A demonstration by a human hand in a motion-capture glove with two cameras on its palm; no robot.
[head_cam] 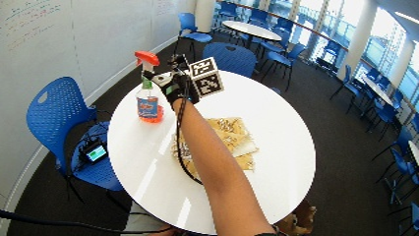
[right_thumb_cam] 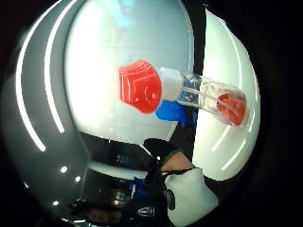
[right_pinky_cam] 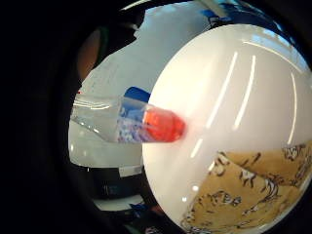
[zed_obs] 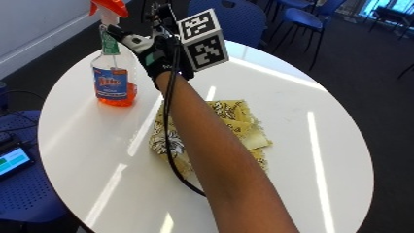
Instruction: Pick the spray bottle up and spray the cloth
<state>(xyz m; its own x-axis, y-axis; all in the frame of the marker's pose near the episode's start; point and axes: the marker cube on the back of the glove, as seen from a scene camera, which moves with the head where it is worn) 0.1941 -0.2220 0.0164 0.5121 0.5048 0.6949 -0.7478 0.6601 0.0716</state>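
Observation:
A clear spray bottle (zed_obs: 113, 73) with a red trigger head, a blue label and orange liquid at its base stands upright on the far left of the round white table (zed_obs: 310, 145). My gloved right hand (zed_obs: 155, 51) hovers just right of its neck, fingers stretched toward it and not curled round it. Whether they touch it is unclear. Both palm views show the whole bottle (right_thumb_cam: 189, 94) (right_pinky_cam: 141, 124) a little way from the palm. A yellow patterned cloth (zed_obs: 232, 121) lies crumpled at the table's middle, partly hidden under my forearm. The cloth (right_pinky_cam: 253, 190) also shows in the little finger side view.
Blue chairs (head_cam: 229, 56) stand around the table, and further tables and chairs fill the room behind. On a blue chair (head_cam: 59, 113) at the left lies a small lit screen (head_cam: 95, 152) with cables. The table's near edge is at the bottom of the outside view.

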